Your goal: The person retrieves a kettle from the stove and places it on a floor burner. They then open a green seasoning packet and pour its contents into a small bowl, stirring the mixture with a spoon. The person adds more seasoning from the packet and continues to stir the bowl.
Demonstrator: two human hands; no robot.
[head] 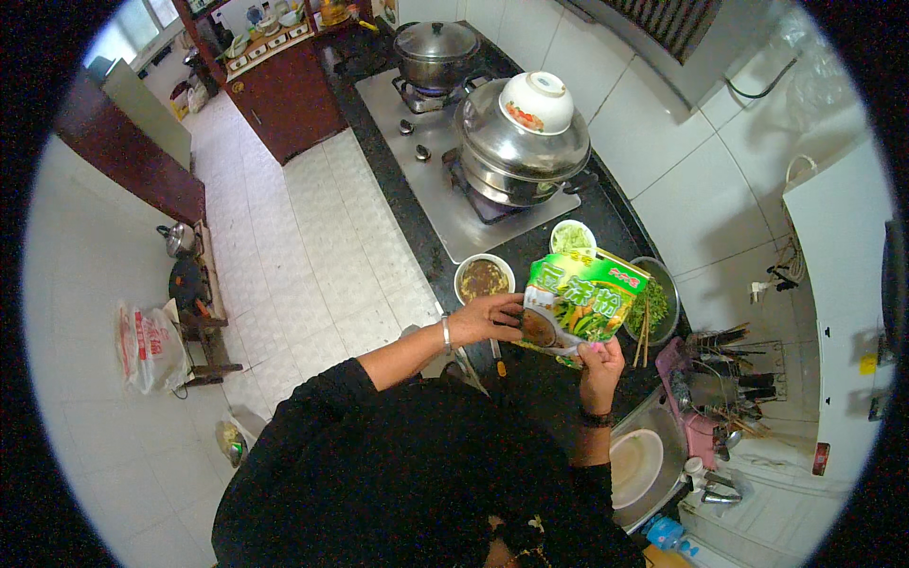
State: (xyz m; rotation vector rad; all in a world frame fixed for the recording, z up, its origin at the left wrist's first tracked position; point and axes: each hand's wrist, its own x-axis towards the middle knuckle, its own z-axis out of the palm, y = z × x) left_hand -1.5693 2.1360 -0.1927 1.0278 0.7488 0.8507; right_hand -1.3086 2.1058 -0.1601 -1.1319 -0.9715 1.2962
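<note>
A green printed food packet (pixel 586 302) is held up over the black counter. My right hand (pixel 602 358) grips its lower edge between thumb and fingers. My left hand (pixel 490 318) is at the packet's left edge, fingers spread; whether they pinch it cannot be told. Beside my left hand stands a white bowl of brown sauce (pixel 484 277). Behind the packet is a small white bowl of shredded pale green vegetable (pixel 572 236). To the right, a bowl of leafy greens (pixel 652 305) has wooden chopsticks (pixel 643 337) across it, partly hidden by the packet.
A steel lidded pot (pixel 525 153) with an upturned white bowl (pixel 537 103) on top stands on the gas hob (pixel 454 227). Another lidded pot (pixel 436 57) sits over a lit burner. At the lower right are a sink (pixel 667 490) holding a pale basin (pixel 638 465), and a pink utensil rack (pixel 699 433).
</note>
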